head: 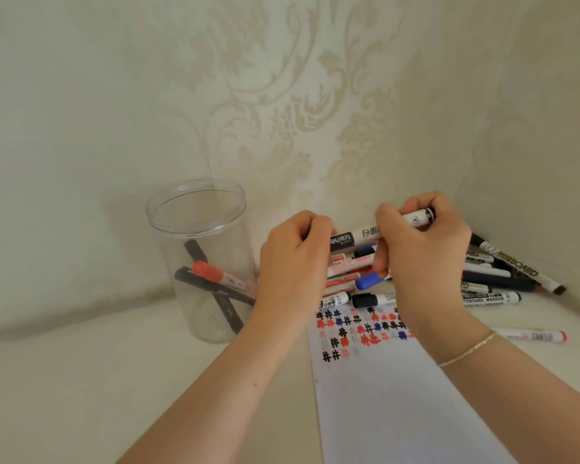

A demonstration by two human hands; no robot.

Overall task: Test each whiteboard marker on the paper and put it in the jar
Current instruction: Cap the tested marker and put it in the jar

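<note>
Nearest the camera, two bare forearms are seen reaching forward over a pale bench (81,380), the right wrist ringed by a thin gold bracelet (467,351). Beneath and between them a white sheet of paper (392,403) is laid flat, its far end covered with rows of small black, red and blue test marks (359,329). The right hand (422,249) is curled around the barrel of a white marker with black printing (362,236), which is held roughly level above the pile, its black end showing past the fingers at the right. The left hand (295,262) is closed in a fist at the marker's other end, where the cap would be; the cap itself is hidden by the fingers, so whether it is on or off cannot be told. Behind the hands a loose pile of markers (496,279) is spread on the bench against the wall, with black, red and blue caps among them, and one marker with a red end (529,336) lies apart at the right, beside the paper. At the left, well apart from the paper, a clear plastic jar (198,229) is stood upright and uncovered; inside it two black markers and a red-capped marker (215,274) are leaned across one another. A cream wall with a pale damask pattern (282,95) fills the background.
</note>
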